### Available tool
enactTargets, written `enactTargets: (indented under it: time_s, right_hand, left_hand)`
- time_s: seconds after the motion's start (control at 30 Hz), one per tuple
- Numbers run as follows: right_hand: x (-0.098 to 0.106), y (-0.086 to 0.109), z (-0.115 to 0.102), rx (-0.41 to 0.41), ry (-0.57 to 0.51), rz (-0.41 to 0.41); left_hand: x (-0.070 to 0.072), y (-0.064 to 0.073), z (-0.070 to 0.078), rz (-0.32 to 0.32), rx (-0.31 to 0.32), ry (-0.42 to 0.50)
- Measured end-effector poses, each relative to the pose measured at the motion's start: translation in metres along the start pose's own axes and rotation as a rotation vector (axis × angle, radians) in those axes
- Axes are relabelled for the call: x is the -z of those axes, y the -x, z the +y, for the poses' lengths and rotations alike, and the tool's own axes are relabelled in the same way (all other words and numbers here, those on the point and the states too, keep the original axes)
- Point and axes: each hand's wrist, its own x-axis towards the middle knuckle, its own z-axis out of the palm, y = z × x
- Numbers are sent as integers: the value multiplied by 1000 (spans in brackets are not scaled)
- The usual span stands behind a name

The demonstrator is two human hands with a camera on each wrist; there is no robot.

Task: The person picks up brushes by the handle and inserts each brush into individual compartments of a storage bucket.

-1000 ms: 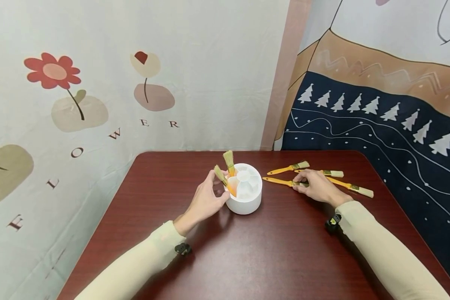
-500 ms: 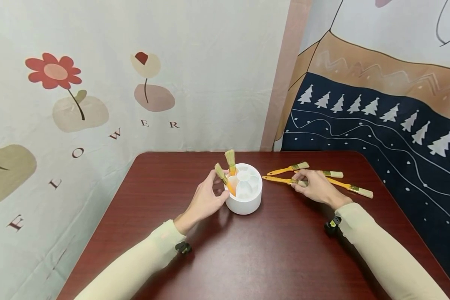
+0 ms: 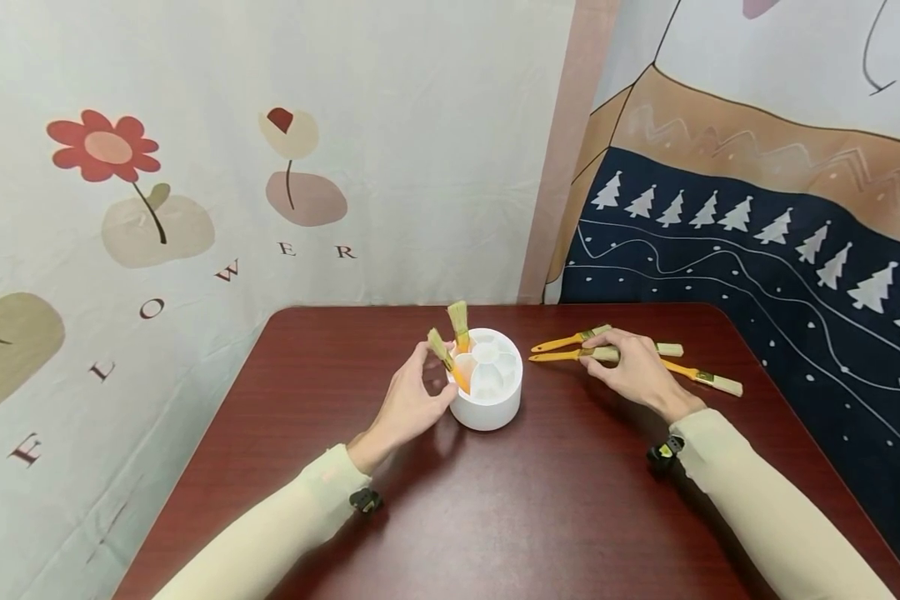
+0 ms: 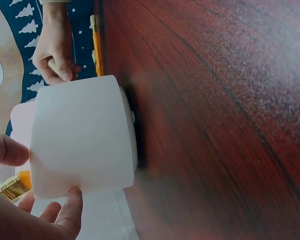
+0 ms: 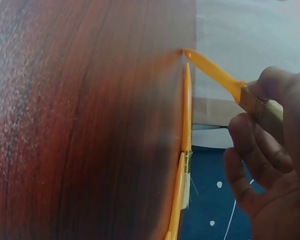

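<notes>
A white round holder with several compartments stands on the table. My left hand holds its left side, thumb at the front and fingers round the back. Two paintbrushes lean in its left compartments, bristles up: one nearer brush and one farther brush. To the right, my right hand pinches a third paintbrush at its metal band and bristles. Its yellow handle points left, the tip right at the tabletop and the bristle end raised. Part of its bristles is hidden by the fingers.
Close by the right hand lie more yellow-handled brushes on the dark red table: a far brush, a partly hidden brush and a right-hand brush. A flower-print cloth hangs behind the table.
My right hand has lifted the bristle end of one brush off the table, shifting it slightly up and away. The left hand stays on the holder.
</notes>
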Motion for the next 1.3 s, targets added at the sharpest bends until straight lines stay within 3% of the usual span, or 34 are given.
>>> enactTargets:
  time_s: [0.33, 0.53, 0.8, 1.13, 1.3]
  right_hand:
    - [2, 3, -11, 41, -12, 146]
    - [4, 5, -18, 48, -55, 216]
    - [10, 7, -35, 9, -137, 224]
    - [16, 9, -56, -55, -224, 209]
    - [19, 9, -60, -38, -305, 209]
  left_hand:
    - [-1, 11, 5, 51, 94, 45]
    - [-7, 20, 8, 120, 92, 16]
    - [-16, 30, 15, 170, 64, -26]
    - [-19, 28, 15, 184, 59, -55]
    - [-19, 27, 15, 187, 52, -64]
